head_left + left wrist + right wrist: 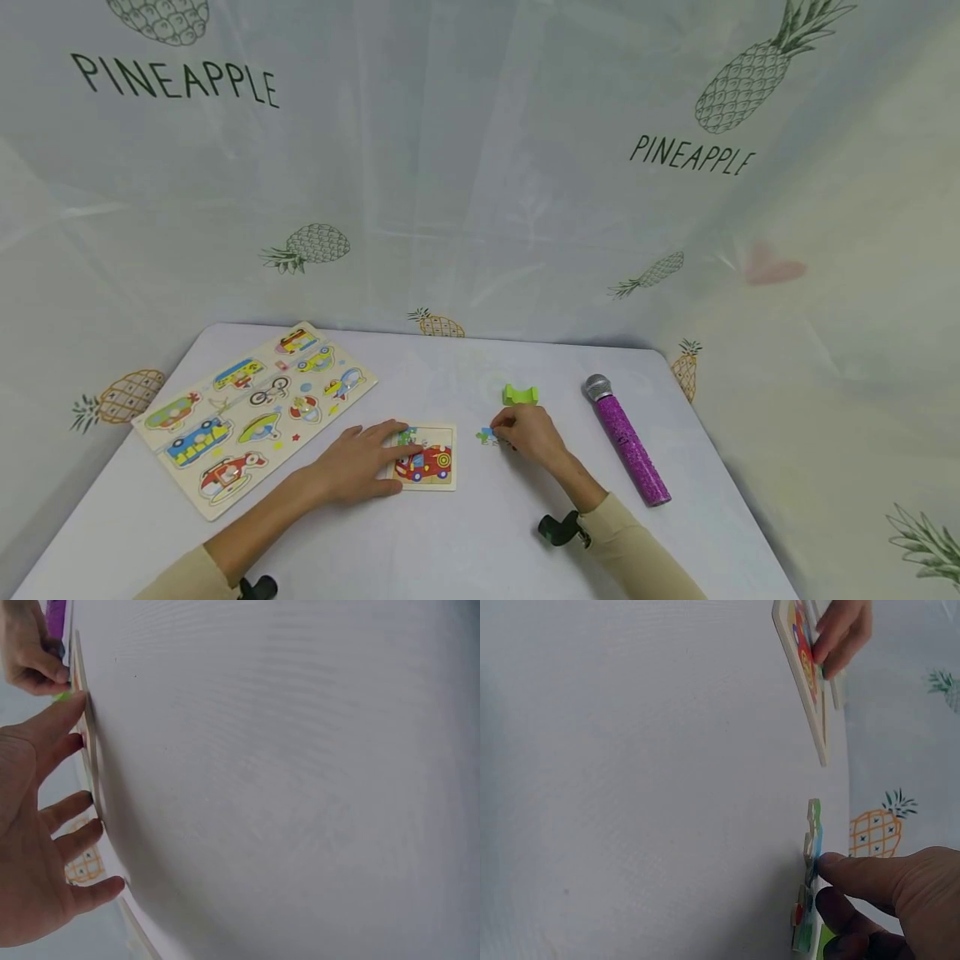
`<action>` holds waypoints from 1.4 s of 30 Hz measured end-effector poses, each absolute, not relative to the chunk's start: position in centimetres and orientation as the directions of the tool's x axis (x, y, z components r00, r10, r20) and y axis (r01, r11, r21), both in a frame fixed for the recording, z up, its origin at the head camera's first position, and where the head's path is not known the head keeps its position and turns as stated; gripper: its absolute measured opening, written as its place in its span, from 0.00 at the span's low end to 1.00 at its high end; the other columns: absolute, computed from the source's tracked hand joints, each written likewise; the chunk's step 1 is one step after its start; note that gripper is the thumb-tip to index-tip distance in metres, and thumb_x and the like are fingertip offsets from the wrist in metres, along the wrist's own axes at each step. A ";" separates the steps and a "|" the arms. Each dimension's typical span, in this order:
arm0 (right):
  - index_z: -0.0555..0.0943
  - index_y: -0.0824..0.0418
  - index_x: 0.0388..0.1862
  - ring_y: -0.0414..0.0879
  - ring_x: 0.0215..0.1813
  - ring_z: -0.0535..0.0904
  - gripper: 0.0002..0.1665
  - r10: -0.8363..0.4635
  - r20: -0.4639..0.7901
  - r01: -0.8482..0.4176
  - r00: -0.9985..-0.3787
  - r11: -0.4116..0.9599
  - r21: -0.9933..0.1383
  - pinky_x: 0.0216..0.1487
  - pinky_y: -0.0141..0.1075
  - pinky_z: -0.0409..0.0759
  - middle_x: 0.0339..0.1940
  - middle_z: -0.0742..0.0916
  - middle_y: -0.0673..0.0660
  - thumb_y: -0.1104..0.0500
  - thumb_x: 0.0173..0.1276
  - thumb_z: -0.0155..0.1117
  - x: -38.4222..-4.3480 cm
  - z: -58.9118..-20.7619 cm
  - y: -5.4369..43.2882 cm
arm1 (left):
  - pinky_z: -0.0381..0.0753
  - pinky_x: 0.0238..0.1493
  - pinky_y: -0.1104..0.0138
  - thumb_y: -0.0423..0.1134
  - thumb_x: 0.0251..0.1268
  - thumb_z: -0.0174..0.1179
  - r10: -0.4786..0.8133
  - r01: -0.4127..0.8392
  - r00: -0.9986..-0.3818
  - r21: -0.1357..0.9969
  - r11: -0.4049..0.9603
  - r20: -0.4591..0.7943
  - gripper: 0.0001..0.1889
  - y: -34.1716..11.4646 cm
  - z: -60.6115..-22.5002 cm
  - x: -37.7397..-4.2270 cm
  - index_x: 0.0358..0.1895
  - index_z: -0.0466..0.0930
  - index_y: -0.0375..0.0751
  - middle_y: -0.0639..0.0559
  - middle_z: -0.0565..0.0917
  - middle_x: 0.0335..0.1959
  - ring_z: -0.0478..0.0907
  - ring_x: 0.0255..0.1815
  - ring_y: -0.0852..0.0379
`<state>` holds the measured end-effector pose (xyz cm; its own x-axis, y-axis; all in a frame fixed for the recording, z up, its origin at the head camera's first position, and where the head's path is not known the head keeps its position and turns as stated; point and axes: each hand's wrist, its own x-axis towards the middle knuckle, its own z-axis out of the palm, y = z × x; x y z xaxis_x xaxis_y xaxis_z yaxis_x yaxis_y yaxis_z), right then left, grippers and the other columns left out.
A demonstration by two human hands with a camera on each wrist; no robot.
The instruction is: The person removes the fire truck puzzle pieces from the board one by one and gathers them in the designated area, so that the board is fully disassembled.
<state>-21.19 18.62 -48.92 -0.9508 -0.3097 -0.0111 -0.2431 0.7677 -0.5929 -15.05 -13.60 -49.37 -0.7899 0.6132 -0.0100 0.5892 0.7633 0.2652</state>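
Observation:
A small square jigsaw board (426,483) with a red car picture lies mid-table. My left hand (358,465) rests on its left side, fingers spread and fairly straight, covering part of the picture. To the board's right, my right hand (531,433) has its thumb and fingertips drawn together at a small blue-and-green puzzle piece (814,832), pinching its edge low over the table. Another green piece with a red patch (802,922) is beside those fingers, partly hidden. Past the right hand stands a lime-green block with a notched top (521,395).
A large wooden puzzle board (288,417) with vehicle pictures lies slanted at the left. A glittery purple microphone (630,446) lies on the right. Behind the white table (480,542) hangs a pineapple-print curtain (480,167).

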 end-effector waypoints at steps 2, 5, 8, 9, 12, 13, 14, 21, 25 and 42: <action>0.89 0.59 0.37 0.39 0.19 0.77 0.03 -0.304 -0.011 -0.239 -0.953 0.768 -0.595 0.20 0.32 0.74 0.25 0.86 0.49 0.61 0.66 0.71 -21.2 -48.9 18.6 | 0.65 0.65 0.33 0.55 0.65 0.65 0.613 0.586 -0.790 0.279 0.761 -0.014 0.31 -13.6 -49.2 -15.0 0.71 0.73 0.57 0.43 0.67 0.74 0.63 0.75 0.40; 0.89 0.58 0.38 0.38 0.19 0.76 0.04 -0.300 -0.002 -0.240 -0.954 0.769 -0.592 0.20 0.33 0.75 0.25 0.85 0.48 0.59 0.66 0.71 -21.4 -48.9 18.4 | 0.64 0.65 0.33 0.56 0.65 0.65 0.608 0.574 -0.794 0.296 0.763 -0.026 0.31 -13.7 -49.1 -15.0 0.71 0.73 0.58 0.41 0.66 0.74 0.66 0.73 0.40; 0.89 0.57 0.37 0.37 0.22 0.76 0.04 -0.303 0.018 -0.256 -0.953 0.769 -0.586 0.22 0.31 0.75 0.26 0.84 0.46 0.58 0.66 0.72 -21.5 -49.0 18.0 | 0.63 0.66 0.33 0.56 0.66 0.65 0.602 0.565 -0.798 0.306 0.766 -0.033 0.31 -13.7 -49.1 -15.0 0.72 0.73 0.58 0.40 0.65 0.74 0.67 0.71 0.40; 0.89 0.57 0.37 0.37 0.23 0.75 0.04 -0.308 0.025 -0.264 -0.951 0.769 -0.582 0.22 0.31 0.74 0.26 0.84 0.45 0.58 0.65 0.72 -21.5 -49.0 17.8 | 0.63 0.66 0.33 0.56 0.66 0.64 0.601 0.564 -0.798 0.306 0.767 -0.035 0.31 -13.7 -49.0 -15.0 0.72 0.72 0.59 0.40 0.65 0.74 0.67 0.71 0.40; 0.89 0.57 0.36 0.37 0.25 0.75 0.04 -0.318 0.038 -0.280 -0.947 0.765 -0.580 0.25 0.30 0.75 0.28 0.86 0.46 0.58 0.65 0.73 -21.5 -49.0 17.0 | 0.61 0.67 0.32 0.56 0.66 0.64 0.600 0.561 -0.799 0.309 0.768 -0.041 0.30 -13.7 -48.9 -15.1 0.72 0.72 0.59 0.41 0.65 0.75 0.65 0.73 0.40; 0.89 0.57 0.36 0.37 0.26 0.76 0.04 -0.322 0.036 -0.282 -0.946 0.764 -0.580 0.25 0.30 0.75 0.28 0.86 0.46 0.58 0.65 0.73 -21.5 -49.0 16.7 | 0.61 0.67 0.32 0.55 0.66 0.64 0.599 0.559 -0.799 0.310 0.769 -0.044 0.30 -13.7 -48.9 -15.1 0.72 0.72 0.59 0.41 0.65 0.75 0.65 0.74 0.41; 0.89 0.56 0.37 0.37 0.27 0.76 0.04 -0.328 0.036 -0.287 -0.944 0.763 -0.579 0.26 0.30 0.75 0.28 0.86 0.46 0.57 0.65 0.72 -21.5 -49.0 16.3 | 0.60 0.67 0.33 0.55 0.66 0.64 0.598 0.558 -0.800 0.310 0.770 -0.046 0.30 -13.8 -48.8 -15.2 0.72 0.72 0.60 0.41 0.65 0.76 0.64 0.75 0.41; 0.89 0.53 0.38 0.38 0.34 0.76 0.05 -0.374 0.001 -0.306 -0.928 0.758 -0.576 0.36 0.31 0.75 0.31 0.85 0.43 0.54 0.67 0.71 -20.9 -49.3 12.9 | 0.60 0.67 0.32 0.53 0.67 0.64 0.605 0.555 -0.793 0.331 0.763 -0.065 0.31 -14.3 -48.9 -15.3 0.73 0.70 0.61 0.43 0.63 0.78 0.62 0.77 0.42; 0.90 0.52 0.39 0.36 0.35 0.76 0.06 -0.423 -0.027 -0.327 -0.906 0.737 -0.592 0.37 0.31 0.75 0.31 0.84 0.42 0.53 0.68 0.70 -20.5 -49.5 10.7 | 0.61 0.66 0.32 0.54 0.68 0.63 0.603 0.551 -0.795 0.331 0.766 -0.072 0.30 -14.4 -48.9 -15.4 0.73 0.71 0.62 0.44 0.64 0.78 0.62 0.77 0.43; 0.90 0.53 0.45 0.34 0.29 0.74 0.09 -0.496 -0.068 -0.373 -0.866 0.729 -0.574 0.31 0.28 0.73 0.27 0.82 0.41 0.54 0.69 0.68 -19.9 -49.3 7.7 | 0.65 0.65 0.34 0.46 0.72 0.59 0.615 0.550 -0.785 0.368 0.750 -0.079 0.23 -14.7 -48.7 -15.5 0.69 0.76 0.61 0.44 0.65 0.77 0.61 0.77 0.43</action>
<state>-19.93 7.74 -49.27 -0.8656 -0.4962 -0.0678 -0.3729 0.7290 -0.5740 -15.51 -14.74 -48.72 -0.7848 0.6146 -0.0792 0.5500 0.7498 0.3679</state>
